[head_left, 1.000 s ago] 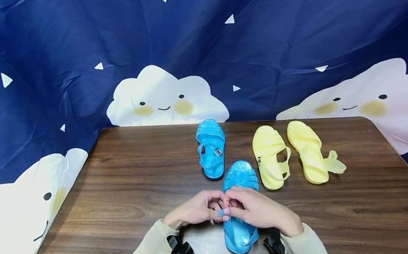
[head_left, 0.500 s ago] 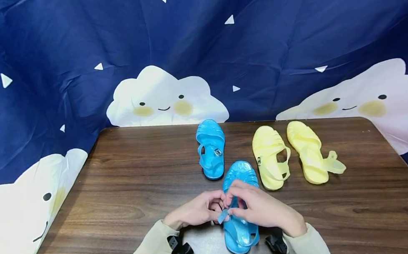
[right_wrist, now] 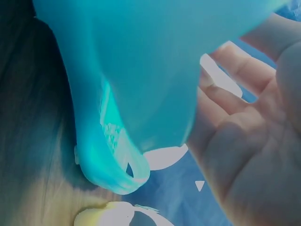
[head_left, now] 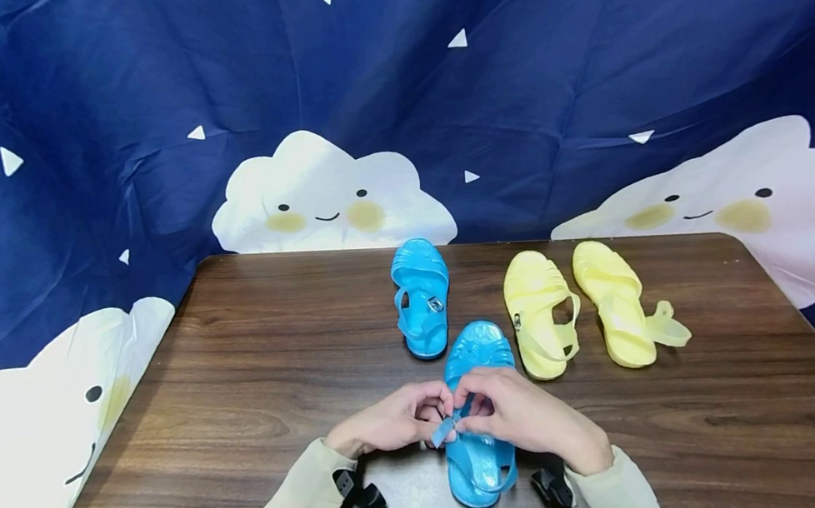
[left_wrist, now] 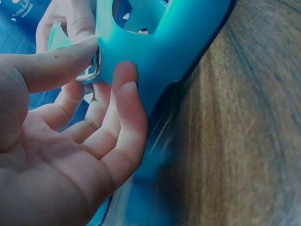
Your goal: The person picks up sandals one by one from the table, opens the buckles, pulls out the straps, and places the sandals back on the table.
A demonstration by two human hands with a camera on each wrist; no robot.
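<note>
A blue jelly sandal (head_left: 479, 348) lies on the table with its toe pointing away from me. Over its left side the two hands meet at the ankle strap (head_left: 442, 432), whose loose end sticks out between them. My left hand (head_left: 394, 417) pinches the metal buckle (left_wrist: 98, 68) between thumb and fingers, other fingertips against the sandal's side. From the right, my right hand (head_left: 524, 415) bends over the sandal, its thumb and forefinger pinching the strap by the buckle. In the right wrist view, the blue sandal (right_wrist: 146, 70) covers the right fingertips.
Behind is the other blue sandal (head_left: 421, 286), its buckle showing. To the right lie a yellow sandal (head_left: 528, 278) with its strap looped and another yellow sandal (head_left: 612, 293) with its strap spread out. The brown wooden table (head_left: 274, 344) ends at a blue cloud-print curtain (head_left: 472, 96).
More of the strap's loose end now shows between the hands, pointing down and left. The right fingers have shifted slightly; the left hand and the other sandals stay put.
</note>
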